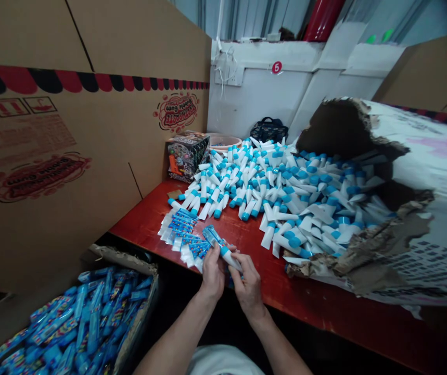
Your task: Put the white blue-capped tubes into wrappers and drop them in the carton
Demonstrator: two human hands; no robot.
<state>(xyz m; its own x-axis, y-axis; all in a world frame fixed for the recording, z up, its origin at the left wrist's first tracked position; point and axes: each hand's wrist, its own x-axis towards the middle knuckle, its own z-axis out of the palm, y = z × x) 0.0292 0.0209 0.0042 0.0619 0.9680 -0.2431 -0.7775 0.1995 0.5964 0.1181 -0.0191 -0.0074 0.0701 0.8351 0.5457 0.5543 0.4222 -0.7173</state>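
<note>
Just above the table's front edge, my left hand point(213, 273) pinches a blue printed plastic sleeve point(211, 234). My right hand point(248, 286) grips the body of a white tube point(231, 259) with a blue cap. The capped end points at the sleeve and meets it by my left fingers; how far it is inside, I cannot tell. Beside my left hand, several flat blue-and-clear sleeves point(184, 232) lie fanned out on the red table point(145, 213). A large heap of white tubes with blue caps point(254, 182) spreads beyond both hands.
At lower left stands an open carton point(151, 271) of blue wrapped tubes point(94, 312). A torn white box point(434, 182) lies on the right, tubes spilling from it. Tall cardboard point(90, 130) walls the left side. A toy box point(188, 156), pink basin point(227, 140) and dark bag point(269, 129) stand behind.
</note>
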